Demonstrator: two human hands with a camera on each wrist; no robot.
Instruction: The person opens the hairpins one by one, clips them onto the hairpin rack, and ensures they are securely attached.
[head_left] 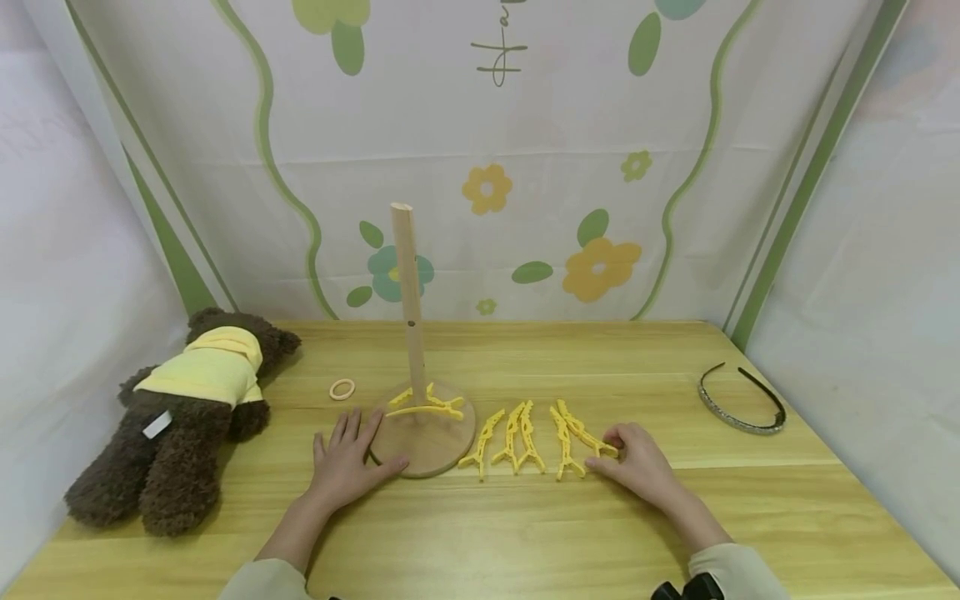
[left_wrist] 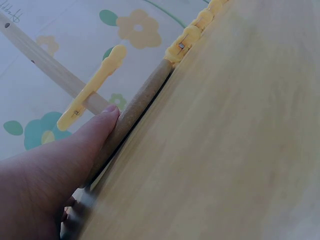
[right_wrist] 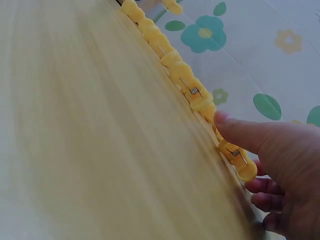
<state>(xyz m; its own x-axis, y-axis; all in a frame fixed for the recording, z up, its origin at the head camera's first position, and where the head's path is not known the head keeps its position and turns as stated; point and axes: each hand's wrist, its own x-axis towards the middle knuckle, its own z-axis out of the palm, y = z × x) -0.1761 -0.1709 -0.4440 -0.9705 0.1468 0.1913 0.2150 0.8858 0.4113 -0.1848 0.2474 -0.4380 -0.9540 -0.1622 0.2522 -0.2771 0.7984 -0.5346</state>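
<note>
My left hand (head_left: 347,467) lies with spread fingers at the left edge of a round wooden base (head_left: 427,454), its thumb touching the rim. From this base rises an upright wooden post (head_left: 408,292) with small holes. Yellow alligator hair clips (head_left: 438,410) lie around the post's foot. To the right, several more yellow hair clips (head_left: 527,437) lie in a row on the table. At the row's right end, my right hand (head_left: 637,467) pinches the handle end of a yellow hair clip (right_wrist: 235,152) between thumb and fingers; the fingers are partly hidden.
A brown teddy bear (head_left: 187,417) in a yellow top lies at the left of the wooden table (head_left: 480,533). A small pale ring (head_left: 342,389) is left of the base. A glittery headband (head_left: 742,423) lies at the right. A flower-printed cloth (head_left: 465,117) hangs behind.
</note>
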